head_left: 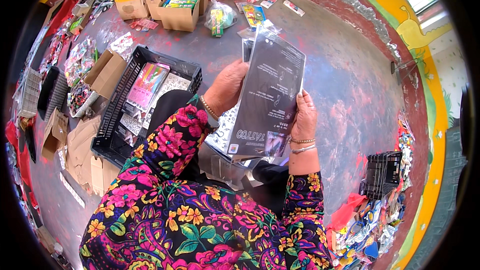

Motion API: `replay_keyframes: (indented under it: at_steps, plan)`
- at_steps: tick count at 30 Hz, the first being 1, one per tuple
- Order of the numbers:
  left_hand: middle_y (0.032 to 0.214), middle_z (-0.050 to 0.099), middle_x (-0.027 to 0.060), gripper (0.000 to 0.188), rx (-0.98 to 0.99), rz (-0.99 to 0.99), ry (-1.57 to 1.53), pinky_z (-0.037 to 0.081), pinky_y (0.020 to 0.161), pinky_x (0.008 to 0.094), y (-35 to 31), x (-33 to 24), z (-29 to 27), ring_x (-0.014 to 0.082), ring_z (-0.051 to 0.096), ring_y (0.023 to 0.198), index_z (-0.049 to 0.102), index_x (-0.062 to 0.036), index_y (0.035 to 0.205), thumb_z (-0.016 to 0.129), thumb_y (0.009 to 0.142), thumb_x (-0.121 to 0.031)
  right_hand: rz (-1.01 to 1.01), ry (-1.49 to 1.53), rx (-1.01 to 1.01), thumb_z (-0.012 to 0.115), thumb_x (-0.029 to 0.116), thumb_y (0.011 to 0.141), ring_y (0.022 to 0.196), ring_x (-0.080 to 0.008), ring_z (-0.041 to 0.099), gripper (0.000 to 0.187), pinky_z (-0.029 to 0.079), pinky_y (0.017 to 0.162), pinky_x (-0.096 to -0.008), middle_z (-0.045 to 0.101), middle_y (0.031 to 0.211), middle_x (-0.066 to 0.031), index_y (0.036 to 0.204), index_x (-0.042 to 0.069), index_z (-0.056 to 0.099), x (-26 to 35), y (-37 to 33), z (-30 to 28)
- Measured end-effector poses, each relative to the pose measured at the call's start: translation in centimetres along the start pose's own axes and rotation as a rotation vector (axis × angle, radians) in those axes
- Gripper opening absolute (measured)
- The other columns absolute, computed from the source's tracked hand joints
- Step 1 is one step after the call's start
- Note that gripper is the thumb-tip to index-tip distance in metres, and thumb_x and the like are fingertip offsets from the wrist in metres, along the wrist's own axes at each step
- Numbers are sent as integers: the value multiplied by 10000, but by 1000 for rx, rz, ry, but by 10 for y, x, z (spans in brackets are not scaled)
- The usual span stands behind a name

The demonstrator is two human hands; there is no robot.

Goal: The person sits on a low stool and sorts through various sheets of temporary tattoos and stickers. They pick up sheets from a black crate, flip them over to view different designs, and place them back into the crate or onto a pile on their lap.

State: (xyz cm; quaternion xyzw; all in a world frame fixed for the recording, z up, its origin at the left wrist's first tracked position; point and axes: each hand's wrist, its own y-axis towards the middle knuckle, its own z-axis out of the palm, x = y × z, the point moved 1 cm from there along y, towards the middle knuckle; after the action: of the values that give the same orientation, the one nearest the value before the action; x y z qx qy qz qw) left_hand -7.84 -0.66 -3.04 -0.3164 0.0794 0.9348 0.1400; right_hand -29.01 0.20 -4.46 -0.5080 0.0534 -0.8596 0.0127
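Note:
My left hand [227, 86] grips the upper left edge of a stack of flat tattoo sheet packs, its fingers partly hidden behind it. The front tattoo sheet pack [272, 87] has a black backing with pale print, a small picture at its lower edge and clear plastic around it. Along its right edge my right hand [304, 116] is closed, thumb on the front. Below the stack, near my left wrist, shows a white sheet with black line designs [218, 136]. At my left stands a black plastic crate [111, 132], holding pink and black-and-white patterned packs [147, 90].
Cardboard boxes [179, 17] with colourful packets and a clear plastic bag [221, 16] stand ahead on the floor. Left lie flattened cardboard [82, 152] and piles of small goods. At right, a small black crate [382, 172] sits beside heaped colourful pieces [367, 235] along the wall.

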Motion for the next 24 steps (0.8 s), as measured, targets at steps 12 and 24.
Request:
replay_keyframes:
  at_steps: [12,24]
  plan:
    - [969,621,131,286,83,-439,-318,495,759,331,-13,23,7,211,618,834,552,20,1052,441,894,-191,6,-28,-71,482,82,900,786,-102,580,216,482,684,-223,605,917,-57,1092,-16,490,-9,9,-13]
    - [1056,588,94,376,14,-287,-432,470,825,345,-8,32,14,206,583,919,510,-36,1130,346,948,-322,-429,-1178,127,511,528,824,1274,-332,303,720,255,1028,-352,345,1331,-250,1273,-24,399,12,-23,37]
